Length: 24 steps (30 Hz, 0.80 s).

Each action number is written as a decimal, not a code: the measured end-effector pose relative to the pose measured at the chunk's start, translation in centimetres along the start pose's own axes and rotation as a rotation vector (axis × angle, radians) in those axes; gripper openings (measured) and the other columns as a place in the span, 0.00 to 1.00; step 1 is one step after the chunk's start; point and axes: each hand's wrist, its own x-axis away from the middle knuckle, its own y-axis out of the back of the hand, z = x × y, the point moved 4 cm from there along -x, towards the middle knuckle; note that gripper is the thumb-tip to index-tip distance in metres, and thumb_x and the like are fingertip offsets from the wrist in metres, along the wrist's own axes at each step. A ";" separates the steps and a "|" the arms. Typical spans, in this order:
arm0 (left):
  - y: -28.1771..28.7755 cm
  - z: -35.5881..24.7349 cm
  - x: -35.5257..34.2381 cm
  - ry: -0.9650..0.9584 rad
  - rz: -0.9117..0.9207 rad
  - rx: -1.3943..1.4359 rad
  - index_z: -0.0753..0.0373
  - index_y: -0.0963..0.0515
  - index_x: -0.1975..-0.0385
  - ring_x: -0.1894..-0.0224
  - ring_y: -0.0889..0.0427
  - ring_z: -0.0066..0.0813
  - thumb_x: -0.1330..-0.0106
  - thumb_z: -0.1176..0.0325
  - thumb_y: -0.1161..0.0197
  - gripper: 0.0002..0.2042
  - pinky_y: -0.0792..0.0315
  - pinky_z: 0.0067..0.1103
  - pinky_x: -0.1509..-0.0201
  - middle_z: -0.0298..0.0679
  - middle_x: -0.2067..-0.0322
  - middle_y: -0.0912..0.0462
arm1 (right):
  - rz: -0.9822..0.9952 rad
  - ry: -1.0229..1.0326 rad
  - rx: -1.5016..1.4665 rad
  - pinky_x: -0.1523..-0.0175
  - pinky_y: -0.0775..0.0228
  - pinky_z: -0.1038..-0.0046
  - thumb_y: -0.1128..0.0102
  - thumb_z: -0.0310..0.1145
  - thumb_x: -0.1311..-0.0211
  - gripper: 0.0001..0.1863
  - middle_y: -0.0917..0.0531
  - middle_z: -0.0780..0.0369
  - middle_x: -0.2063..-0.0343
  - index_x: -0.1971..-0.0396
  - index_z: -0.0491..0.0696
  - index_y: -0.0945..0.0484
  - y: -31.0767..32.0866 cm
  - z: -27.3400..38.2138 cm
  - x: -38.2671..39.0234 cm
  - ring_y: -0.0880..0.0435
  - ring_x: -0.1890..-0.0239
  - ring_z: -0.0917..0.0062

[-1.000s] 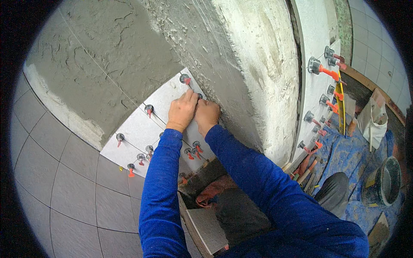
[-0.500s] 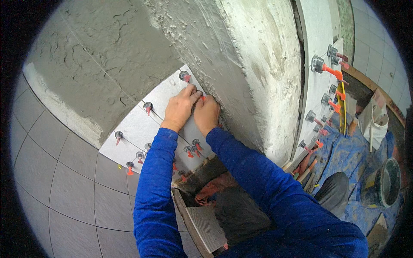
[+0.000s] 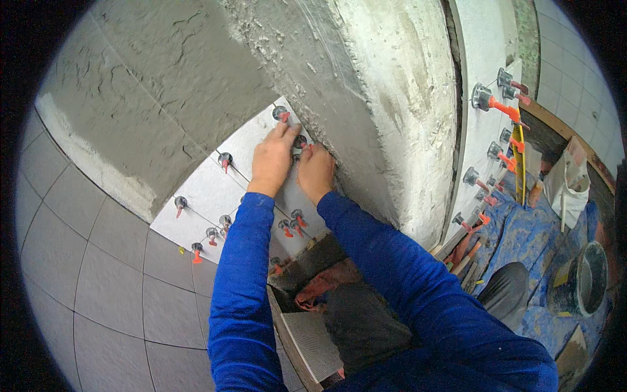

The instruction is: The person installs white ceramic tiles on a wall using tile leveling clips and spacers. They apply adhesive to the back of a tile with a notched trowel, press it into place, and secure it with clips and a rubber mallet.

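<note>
White tiles with several leveling clips, dark caps with red wedges, lie set into grey mortar. My left hand rests on the tiles with fingers extended beside a clip near their right edge, just below the top clip. My right hand has its thumb and fingers closed at that lower clip's red wedge, partly hiding it. Both arms wear blue sleeves.
A rough plastered surface borders the tiles. At right are an upright clipped panel, yellow level, white bag, blue tarp and bucket. Grey floor tiles lie left; a notched trowel is below.
My left fingers have moved up, uncovering the clip's dark cap. My right hand has shifted slightly up and right from its position one second ago, and red now shows at its fingertips.
</note>
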 end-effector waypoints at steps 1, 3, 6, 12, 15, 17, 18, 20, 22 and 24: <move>0.2 0.1 0.3 0.052 -0.019 0.024 0.60 0.16 0.57 0.56 0.16 0.47 0.37 0.71 0.39 0.11 0.20 0.37 0.55 0.43 0.56 0.20 | 0.014 -0.032 -0.016 0.60 0.24 0.53 0.48 0.35 0.29 0.16 0.17 0.45 0.79 0.70 0.36 0.22 -0.2 -0.3 0.0 0.14 0.72 0.49; 0.5 0.2 1.0 0.150 -0.081 0.072 0.60 0.17 0.55 0.58 0.15 0.51 0.35 0.72 0.40 0.11 0.21 0.39 0.56 0.45 0.57 0.19 | -0.024 0.012 0.001 0.62 0.23 0.55 0.48 0.35 0.29 0.16 0.17 0.46 0.80 0.70 0.37 0.21 -0.2 -0.4 0.0 0.13 0.74 0.52; 0.0 -0.2 2.2 0.230 0.013 0.146 0.62 0.17 0.55 0.61 0.16 0.54 0.33 0.72 0.40 0.10 0.21 0.41 0.56 0.46 0.59 0.19 | -0.174 0.175 0.073 0.64 0.23 0.57 0.48 0.35 0.29 0.16 0.16 0.47 0.80 0.70 0.37 0.19 0.2 0.3 0.3 0.13 0.76 0.55; -0.2 -0.4 2.1 0.135 -0.018 0.113 0.59 0.17 0.56 0.61 0.15 0.47 0.37 0.68 0.34 0.11 0.21 0.36 0.58 0.41 0.59 0.19 | -0.013 -0.009 -0.004 0.56 0.25 0.49 0.46 0.34 0.30 0.15 0.16 0.41 0.68 0.67 0.37 0.18 0.3 0.4 0.1 0.15 0.62 0.43; -0.4 -0.3 1.5 0.056 0.001 0.061 0.57 0.16 0.56 0.62 0.14 0.43 0.39 0.67 0.33 0.11 0.20 0.34 0.59 0.38 0.59 0.19 | -0.030 0.016 0.046 0.55 0.25 0.49 0.46 0.34 0.31 0.16 0.15 0.40 0.68 0.68 0.37 0.17 0.6 0.8 0.0 0.15 0.61 0.44; -0.5 -0.1 1.1 0.013 0.014 0.031 0.56 0.16 0.56 0.62 0.14 0.41 0.39 0.66 0.32 0.12 0.20 0.33 0.60 0.37 0.59 0.19 | -0.037 0.015 0.054 0.54 0.25 0.49 0.46 0.34 0.31 0.16 0.16 0.40 0.67 0.68 0.37 0.17 0.6 1.0 -0.1 0.15 0.61 0.44; -0.6 0.0 1.0 -0.004 0.024 0.018 0.56 0.16 0.56 0.62 0.13 0.40 0.39 0.66 0.32 0.12 0.20 0.33 0.60 0.36 0.59 0.19 | -0.025 -0.004 0.046 0.54 0.25 0.49 0.46 0.35 0.31 0.16 0.16 0.40 0.67 0.68 0.37 0.17 0.6 1.1 -0.1 0.15 0.61 0.44; -0.6 0.0 0.8 -0.035 0.027 0.015 0.56 0.16 0.55 0.62 0.13 0.40 0.39 0.66 0.33 0.12 0.19 0.33 0.61 0.36 0.59 0.19 | -0.017 -0.019 0.044 0.54 0.25 0.49 0.46 0.35 0.31 0.16 0.16 0.40 0.68 0.68 0.37 0.17 0.6 1.1 -0.1 0.15 0.61 0.43; -0.7 0.0 0.8 -0.050 0.024 0.033 0.56 0.16 0.55 0.62 0.13 0.41 0.38 0.67 0.34 0.12 0.19 0.34 0.61 0.37 0.59 0.18 | -0.024 -0.020 0.062 0.54 0.25 0.50 0.46 0.35 0.31 0.16 0.16 0.41 0.68 0.68 0.37 0.17 0.7 1.2 0.0 0.15 0.62 0.43; -0.8 0.0 0.8 -0.049 0.012 0.015 0.57 0.16 0.57 0.63 0.13 0.42 0.38 0.67 0.35 0.10 0.19 0.34 0.61 0.38 0.60 0.17 | -0.026 -0.002 0.053 0.54 0.25 0.50 0.46 0.35 0.32 0.16 0.16 0.41 0.68 0.68 0.37 0.17 0.8 1.3 0.0 0.15 0.62 0.43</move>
